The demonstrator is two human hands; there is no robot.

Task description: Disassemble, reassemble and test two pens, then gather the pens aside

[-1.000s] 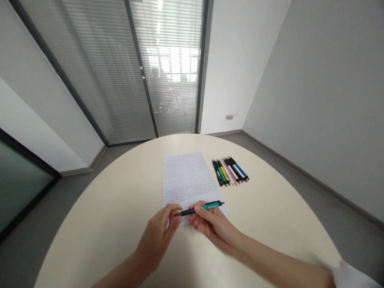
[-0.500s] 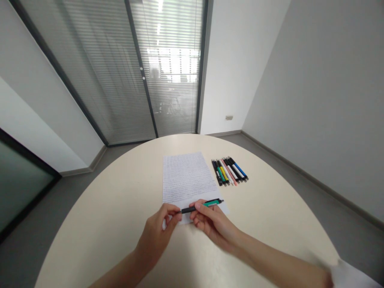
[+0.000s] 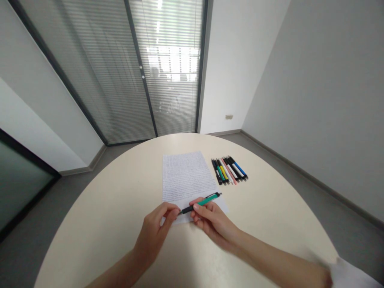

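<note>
A green and black click pen (image 3: pixel 207 199) lies slantwise in my right hand (image 3: pixel 211 220), with its clip end up to the right. The thumb and fingers of that hand are closed around its middle and dark grip. My left hand (image 3: pixel 157 226) is pinched right at the pen's metal tip; whether it grips the tip or something small is hidden by the fingers. Beneath both hands lies a sheet of paper (image 3: pixel 187 176) covered with lines of handwriting. Its lower edge is partly covered by the hands.
Several pens (image 3: pixel 229 170) in black, green, yellow, white, pink and blue lie side by side right of the paper. The round pale table (image 3: pixel 120 200) carries everything. Beyond it stand a glass partition with blinds (image 3: pixel 177 100) and white walls.
The clip end of the pen has tilted up and away, so the pen slants more. My left fingertips have shifted slightly left, and more of the metal tip shows.
</note>
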